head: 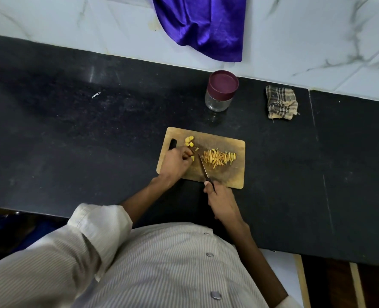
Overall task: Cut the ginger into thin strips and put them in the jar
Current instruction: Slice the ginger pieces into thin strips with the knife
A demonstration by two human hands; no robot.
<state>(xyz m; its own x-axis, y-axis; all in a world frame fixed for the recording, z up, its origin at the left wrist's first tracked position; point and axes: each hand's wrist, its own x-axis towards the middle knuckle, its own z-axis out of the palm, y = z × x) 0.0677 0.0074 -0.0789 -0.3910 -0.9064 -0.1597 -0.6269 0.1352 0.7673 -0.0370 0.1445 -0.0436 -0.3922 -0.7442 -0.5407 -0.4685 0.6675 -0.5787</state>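
Head view, looking down at a wooden cutting board (233, 174) on a dark stone counter (72, 130).

Left hand (176, 162): fingers curled down onto a small ginger piece (192, 158) at the board's left half, pinning it. Only a yellow edge of that piece shows past the fingertips, so its long axis cannot be read.

Right hand (223, 204): wrapped around the black handle of a kitchen knife (203, 166), off the near edge of the board. The blade runs forward and slightly left from this hand, tip close to the left fingertips. The held ginger lies just left of the blade and touches it or nearly so; contact not resolvable.

Key relation: the cut line runs along the blade, with the left fingertips immediately beside it. Judgement: the next slice depends on keeping the fingertips tucked clear of the edge.

Uncut ginger chunks (189, 141): beyond the left hand, near the board's far-left corner. Pile of cut ginger strips (219, 158): right of the blade, strips mostly lying front to back.

Glass jar (220, 92): beyond the board, well apart from both hands, maroon lid on, apparently empty. Judgement: cutting is well along, transfer not begun.

Checked cloth (281, 103) right of the jar. Purple fabric (206, 25) hangs against the wall.

No brand, label or legible writing visible.
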